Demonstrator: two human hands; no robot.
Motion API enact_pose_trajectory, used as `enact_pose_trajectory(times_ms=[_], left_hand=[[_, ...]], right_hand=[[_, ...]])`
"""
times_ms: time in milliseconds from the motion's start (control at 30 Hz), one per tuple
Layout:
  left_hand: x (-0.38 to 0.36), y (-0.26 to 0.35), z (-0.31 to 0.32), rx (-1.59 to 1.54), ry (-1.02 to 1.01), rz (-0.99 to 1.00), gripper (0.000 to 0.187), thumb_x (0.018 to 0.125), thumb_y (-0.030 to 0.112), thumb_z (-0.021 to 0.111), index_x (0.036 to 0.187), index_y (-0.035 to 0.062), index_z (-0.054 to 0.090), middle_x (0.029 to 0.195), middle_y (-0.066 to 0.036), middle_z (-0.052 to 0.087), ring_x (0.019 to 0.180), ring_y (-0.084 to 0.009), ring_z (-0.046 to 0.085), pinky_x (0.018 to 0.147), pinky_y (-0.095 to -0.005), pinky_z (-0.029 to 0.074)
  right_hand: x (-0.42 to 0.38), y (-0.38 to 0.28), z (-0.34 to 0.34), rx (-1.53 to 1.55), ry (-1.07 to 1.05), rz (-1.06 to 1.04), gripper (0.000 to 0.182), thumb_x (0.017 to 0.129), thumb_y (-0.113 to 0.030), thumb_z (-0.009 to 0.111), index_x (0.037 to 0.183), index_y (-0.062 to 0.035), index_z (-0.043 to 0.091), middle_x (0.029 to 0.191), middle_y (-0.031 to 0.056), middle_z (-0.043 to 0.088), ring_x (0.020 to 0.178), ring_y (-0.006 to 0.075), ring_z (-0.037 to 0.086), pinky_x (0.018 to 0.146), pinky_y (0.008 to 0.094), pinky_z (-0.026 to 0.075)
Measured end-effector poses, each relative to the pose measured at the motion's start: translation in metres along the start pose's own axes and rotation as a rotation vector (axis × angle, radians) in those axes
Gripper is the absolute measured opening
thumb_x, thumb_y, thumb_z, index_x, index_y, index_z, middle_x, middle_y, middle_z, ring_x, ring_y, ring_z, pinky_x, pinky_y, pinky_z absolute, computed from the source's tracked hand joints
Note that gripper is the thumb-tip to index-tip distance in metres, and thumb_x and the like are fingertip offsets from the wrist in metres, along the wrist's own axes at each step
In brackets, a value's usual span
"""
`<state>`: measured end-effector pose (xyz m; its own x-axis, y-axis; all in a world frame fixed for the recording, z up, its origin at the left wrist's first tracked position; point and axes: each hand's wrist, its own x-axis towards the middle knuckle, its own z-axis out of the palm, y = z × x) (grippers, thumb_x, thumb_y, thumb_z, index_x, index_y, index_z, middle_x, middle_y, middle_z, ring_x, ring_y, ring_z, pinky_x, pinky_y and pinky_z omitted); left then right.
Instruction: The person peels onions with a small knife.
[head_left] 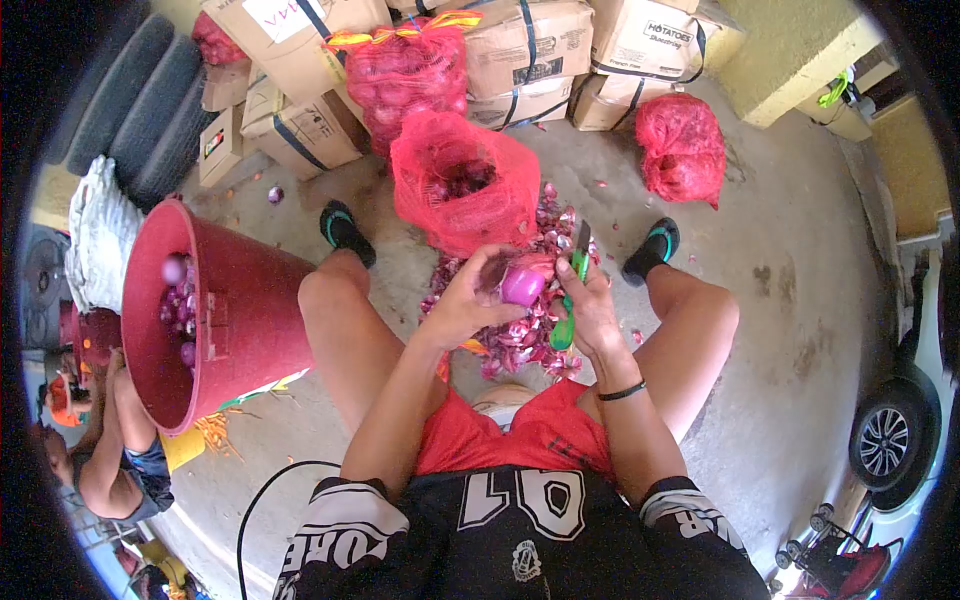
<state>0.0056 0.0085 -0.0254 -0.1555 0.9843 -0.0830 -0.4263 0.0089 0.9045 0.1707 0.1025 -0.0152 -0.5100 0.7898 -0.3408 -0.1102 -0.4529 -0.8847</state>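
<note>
Between my legs, my left hand is closed round a purple onion, whose smooth skin shows. My right hand grips a green-handled knife, its dark blade pointing up and away from me. The fingertips of my right hand are close to the onion's right side. A heap of red onion peels lies on the floor beneath both hands. Just beyond them stands an open red mesh bag with dark onion skins or onions inside; which of these cannot be made out.
A large red tub with onions stands at the left. Full mesh bags and cardboard boxes are at the back, tires at the back left. Another person sits at far left. A car wheel is at right.
</note>
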Motion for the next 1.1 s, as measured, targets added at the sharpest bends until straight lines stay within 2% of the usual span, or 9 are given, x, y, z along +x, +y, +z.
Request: enact_pose_trajectory(times_ms=[67, 167, 367, 567, 833, 867, 967, 1033, 1100], left_hand=[[0.004, -0.011, -0.005, -0.124, 0.055, -0.007, 0.069, 0.074, 0.005, 0.080, 0.133, 0.0045, 0.044, 0.121, -0.007, 0.058, 0.114, -0.0192, 0.056, 0.098, -0.0323, 0.047], [0.004, -0.002, -0.007, -0.009, 0.051, -0.445, 0.072, 0.073, 0.006, 0.081, 0.134, 0.0041, 0.043, 0.121, -0.008, 0.058, 0.112, -0.0188, 0.057, 0.097, -0.0325, 0.047], [-0.004, -0.001, 0.007, 0.177, -0.130, -0.124, 0.079, 0.073, 0.009, 0.083, 0.140, 0.0030, 0.040, 0.125, -0.008, 0.056, 0.114, -0.0182, 0.055, 0.099, -0.0331, 0.045], [-0.003, -0.009, 0.007, 0.065, -0.116, -0.151, 0.085, 0.070, 0.006, 0.084, 0.141, -0.0004, 0.038, 0.131, -0.008, 0.051, 0.121, -0.0192, 0.049, 0.104, -0.0341, 0.041], [-0.004, -0.008, -0.004, 0.385, -0.024, -0.057, 0.063, 0.074, 0.006, 0.080, 0.128, 0.0021, 0.048, 0.121, -0.009, 0.056, 0.114, -0.0173, 0.053, 0.101, -0.0316, 0.041], [-0.004, -0.008, -0.006, 0.476, 0.005, -0.052, 0.060, 0.074, 0.006, 0.080, 0.126, 0.0025, 0.050, 0.120, -0.010, 0.057, 0.113, -0.0168, 0.053, 0.100, -0.0316, 0.042], [-0.003, -0.005, -0.007, 0.484, 0.089, 0.015, 0.056, 0.075, 0.005, 0.079, 0.124, 0.0019, 0.051, 0.116, -0.008, 0.059, 0.110, -0.0153, 0.055, 0.097, -0.0316, 0.045], [0.000, -0.004, -0.009, 0.322, 0.136, -0.010, 0.054, 0.077, 0.005, 0.078, 0.123, 0.0010, 0.052, 0.113, -0.007, 0.061, 0.106, -0.0145, 0.057, 0.094, -0.0307, 0.047], [0.001, -0.003, -0.009, 0.222, 0.181, -0.029, 0.051, 0.078, 0.005, 0.077, 0.123, 0.0003, 0.053, 0.110, -0.007, 0.062, 0.101, -0.0138, 0.059, 0.091, -0.0298, 0.049]], right_hand=[[0.001, 0.001, -0.003, -0.143, -0.033, -0.141, 0.016, 0.097, -0.023, 0.060, 0.099, -0.0075, 0.054, 0.075, -0.0057, 0.047, 0.061, 0.0042, 0.041, 0.050, 0.0221, 0.034], [0.002, 0.006, -0.006, -0.353, -0.100, -0.285, 0.016, 0.098, -0.022, 0.060, 0.099, -0.0080, 0.054, 0.075, -0.0056, 0.046, 0.059, 0.0038, 0.041, 0.049, 0.0220, 0.034], [0.000, 0.001, -0.006, 0.217, 0.015, -0.003, 0.016, 0.097, -0.024, 0.060, 0.101, -0.0095, 0.056, 0.075, -0.0047, 0.050, 0.060, 0.0057, 0.046, 0.048, 0.0205, 0.036], [-0.003, -0.009, -0.011, 0.209, -0.093, 0.032, 0.014, 0.098, -0.024, 0.059, 0.102, -0.0113, 0.056, 0.077, -0.0030, 0.055, 0.064, 0.0068, 0.051, 0.047, 0.0198, 0.037], [0.003, -0.025, -0.033, 0.378, -0.002, -0.070, 0.011, 0.099, -0.024, 0.057, 0.098, -0.0133, 0.059, 0.081, -0.0022, 0.060, 0.063, 0.0051, 0.050, 0.046, 0.0180, 0.033], [0.007, -0.026, -0.041, 0.366, -0.019, -0.086, 0.019, 0.098, -0.025, 0.059, 0.104, -0.0074, 0.059, 0.083, 0.0011, 0.062, 0.067, 0.0103, 0.055, 0.052, 0.0231, 0.042], [0.010, -0.019, -0.044, -0.611, 0.095, -0.316, 0.029, 0.100, -0.027, 0.055, 0.114, -0.0023, 0.058, 0.079, -0.0012, 0.059, 0.060, 0.0051, 0.049, 0.051, 0.0183, 0.037], [0.006, 0.005, -0.041, -0.840, 0.019, -0.514, 0.046, 0.100, -0.023, 0.053, 0.136, 0.0037, 0.045, 0.112, 0.0141, 0.061, 0.101, 0.0228, 0.060, 0.091, 0.0323, 0.046], [-0.011, 0.011, -0.026, -0.943, -0.084, -0.540, 0.050, 0.097, -0.021, 0.055, 0.140, 0.0017, 0.041, 0.121, 0.0251, 0.058, 0.110, 0.0348, 0.060, 0.096, 0.0390, 0.046]])
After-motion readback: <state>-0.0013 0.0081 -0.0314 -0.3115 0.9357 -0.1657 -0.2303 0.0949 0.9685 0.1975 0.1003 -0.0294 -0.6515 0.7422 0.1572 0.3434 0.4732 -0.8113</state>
